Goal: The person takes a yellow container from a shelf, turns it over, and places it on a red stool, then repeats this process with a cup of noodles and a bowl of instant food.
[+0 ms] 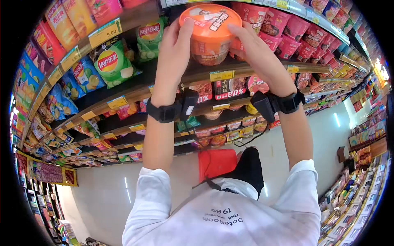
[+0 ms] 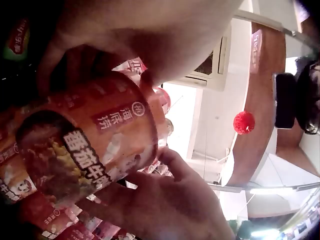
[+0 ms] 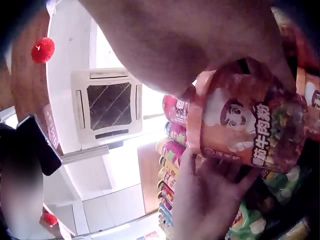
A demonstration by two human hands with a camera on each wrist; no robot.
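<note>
An instant noodle tub (image 1: 211, 51) with a round orange lid (image 1: 207, 18) is at the top of the head view, held between both hands. My left hand (image 1: 177, 47) grips its left side, the thumb by the lid's edge. On the opposite side my right hand (image 1: 259, 49) grips it, thumb on the lid's rim. Printed food and large characters cover the tub (image 2: 117, 127) in the left wrist view. A cartoon figure shows on the tub (image 3: 235, 125) in the right wrist view, with the left hand (image 3: 205, 200) below it.
Green chip bags (image 1: 113, 63) stand on the shelf to the left. Pink noodle tubs (image 1: 275, 20) are stacked at the right. A yellow price tag (image 1: 222, 76) marks the shelf edge below the hands. Lower shelves hold more packages, and a red object (image 1: 215, 163) is on the floor.
</note>
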